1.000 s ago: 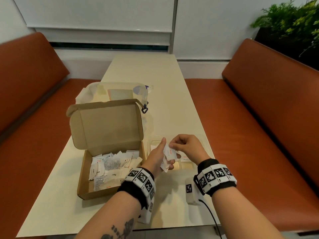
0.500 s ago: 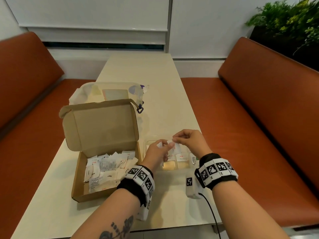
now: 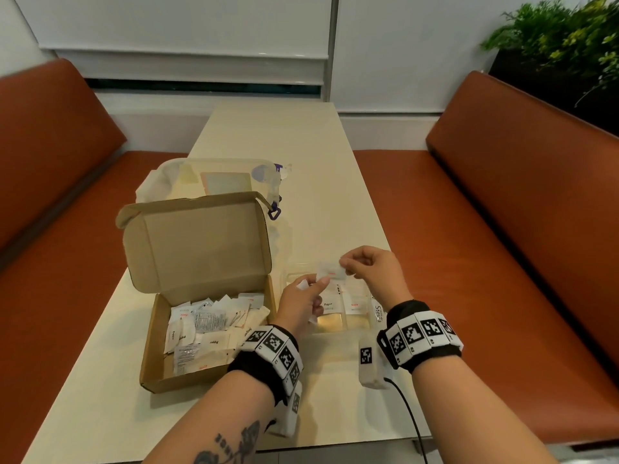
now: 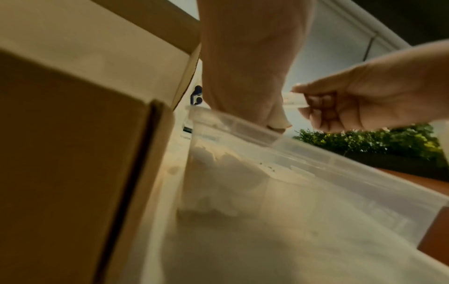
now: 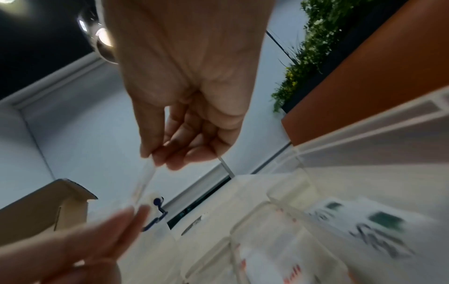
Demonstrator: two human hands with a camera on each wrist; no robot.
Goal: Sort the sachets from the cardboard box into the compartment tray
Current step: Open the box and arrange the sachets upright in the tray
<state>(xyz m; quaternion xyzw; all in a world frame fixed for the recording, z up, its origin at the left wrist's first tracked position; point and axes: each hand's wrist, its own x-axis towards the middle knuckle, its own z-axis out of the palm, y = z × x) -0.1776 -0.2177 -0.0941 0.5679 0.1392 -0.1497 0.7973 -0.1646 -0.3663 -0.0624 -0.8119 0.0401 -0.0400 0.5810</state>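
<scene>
An open cardboard box [image 3: 152, 343] at the table's front left holds several white sachets [image 3: 204, 321]. To its right stands a clear compartment tray [image 3: 348, 321] with sachets in it, its near wall [image 4: 303, 173] close in the left wrist view. Above the tray both hands pinch one white sachet with red print [image 3: 330, 272]: my left hand [image 3: 303, 301] holds its left end and other sachets in its palm, my right hand [image 3: 370, 267] pinches its right end. In the right wrist view this sachet [image 5: 143, 184] hangs edge-on between the two hands.
A clear plastic bag [image 3: 214, 177] with a blue clip [image 3: 274, 212] lies behind the box lid [image 3: 197, 242]. Orange benches [image 3: 522, 229] flank the cream table [image 3: 294, 139]. A plant [image 3: 562, 38] stands at the back right. A cable [image 3: 407, 410] runs off the front edge.
Both hands have moved away from me and to the right over the tray, and the sachet between them is now pulled out flat.
</scene>
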